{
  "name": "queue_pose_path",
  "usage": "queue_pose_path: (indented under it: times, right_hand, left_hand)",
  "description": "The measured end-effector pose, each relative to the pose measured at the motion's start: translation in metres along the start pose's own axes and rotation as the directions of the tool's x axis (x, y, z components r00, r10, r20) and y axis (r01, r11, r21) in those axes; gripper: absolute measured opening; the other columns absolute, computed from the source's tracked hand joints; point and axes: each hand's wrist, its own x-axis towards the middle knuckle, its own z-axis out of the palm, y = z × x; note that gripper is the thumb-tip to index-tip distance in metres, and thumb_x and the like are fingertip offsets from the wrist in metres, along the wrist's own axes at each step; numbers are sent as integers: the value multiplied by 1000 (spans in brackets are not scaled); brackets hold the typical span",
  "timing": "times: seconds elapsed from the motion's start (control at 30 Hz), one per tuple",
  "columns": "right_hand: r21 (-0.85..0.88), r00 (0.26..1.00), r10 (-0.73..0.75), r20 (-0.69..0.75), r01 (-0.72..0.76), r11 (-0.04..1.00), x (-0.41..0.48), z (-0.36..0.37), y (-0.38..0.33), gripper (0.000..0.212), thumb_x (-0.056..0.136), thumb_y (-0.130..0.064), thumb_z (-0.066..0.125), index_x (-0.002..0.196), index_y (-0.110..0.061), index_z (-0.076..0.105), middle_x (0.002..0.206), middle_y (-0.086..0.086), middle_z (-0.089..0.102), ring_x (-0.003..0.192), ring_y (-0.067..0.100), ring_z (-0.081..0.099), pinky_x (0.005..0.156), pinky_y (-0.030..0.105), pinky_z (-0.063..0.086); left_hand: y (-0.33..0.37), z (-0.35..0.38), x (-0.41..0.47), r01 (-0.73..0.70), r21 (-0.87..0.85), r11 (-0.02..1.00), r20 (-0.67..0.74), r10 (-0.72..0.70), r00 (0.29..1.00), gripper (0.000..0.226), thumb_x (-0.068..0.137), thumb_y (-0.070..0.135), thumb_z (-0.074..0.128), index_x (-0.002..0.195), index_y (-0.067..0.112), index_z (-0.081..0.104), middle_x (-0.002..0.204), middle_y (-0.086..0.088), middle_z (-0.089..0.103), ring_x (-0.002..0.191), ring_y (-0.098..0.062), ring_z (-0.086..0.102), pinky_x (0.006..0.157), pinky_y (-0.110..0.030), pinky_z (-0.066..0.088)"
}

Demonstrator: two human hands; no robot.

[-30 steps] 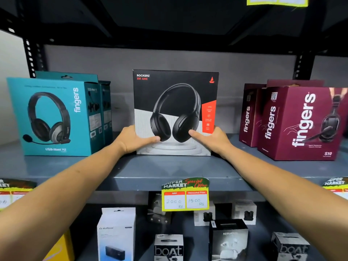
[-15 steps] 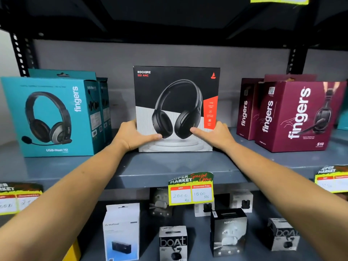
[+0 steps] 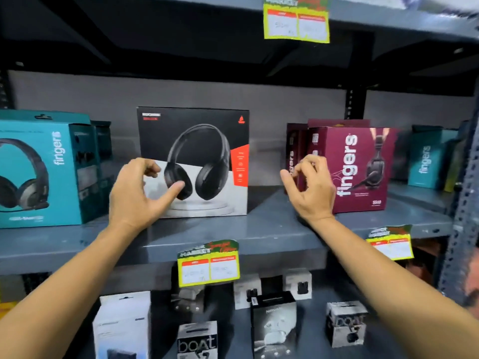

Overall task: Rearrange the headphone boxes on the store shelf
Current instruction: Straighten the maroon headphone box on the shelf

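Both hands are up at the grey shelf (image 3: 272, 229) and neither one grips anything. The left hand (image 3: 137, 195) hangs loosely open in front of the lower left part of the black headphone box (image 3: 193, 161), thumb stretched across its face; whether skin touches card I cannot tell. The right hand (image 3: 311, 187) hovers with fingers curled and empty in the gap between the black box and the maroon boxes (image 3: 360, 167), clear of the black one.

The black box stands upright at the middle of the shelf, set back from the front edge, face forward. The teal box (image 3: 44, 172) sits toward the left end, the maroon ones toward the right.

This looks like light, stiff printed card with a glossy, probably slick face, so a pinch on the front would likely slide. Palms on the two side edges, low down, should hold it square. Tall and thin, it could tip backward if pushed high up.
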Motion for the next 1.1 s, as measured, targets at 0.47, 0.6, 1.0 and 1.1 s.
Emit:
queue_pose_path:
  times: [0.47, 0.6, 1.0, 1.1]
  right_hand:
    - [-204, 953, 256, 163, -221, 954, 38, -117, 208, 113, 66, -80, 61, 149, -13, 23, 159, 17, 19, 143, 32, 23, 114, 47, 24]
    - [-65, 748, 533, 395, -556, 828, 41, -103, 225, 124, 54, -83, 64, 151, -19, 23, 152, 11, 40, 136, 27, 41, 106, 36, 35]
    - [142, 473, 408, 781, -771, 621, 39, -84, 249, 95, 39, -72, 86, 120, -26, 64, 110, -1, 74, 101, 16, 70, 97, 40, 53]
    - [148, 462, 403, 790, -782, 606, 40, -84, 249, 94, 38, -71, 87, 119, -28, 64, 109, -3, 75, 100, 14, 70, 96, 39, 53]
  left_hand:
    - [199, 213, -10, -30, -220, 975, 209, 77, 975, 83, 63, 72, 69, 119, 14, 48, 112, 7, 48, 106, -12, 48, 91, -27, 40]
    - [226, 262, -5, 343, -253, 905, 414, -219, 883, 125, 46, 75, 77, 143, 12, 29, 146, -9, 35, 137, -20, 34, 110, -40, 34]
    - [204, 284, -5, 561, -250, 789, 687, -263, 677, 75, 64, 50, 85, 128, 29, 52, 118, 13, 66, 107, -8, 62, 92, -24, 47]
    - [204, 283, -8, 558, -256, 790, 680, -263, 684, 69, 64, 50, 84, 123, 33, 53, 114, 16, 66, 104, -5, 63, 87, -19, 47]
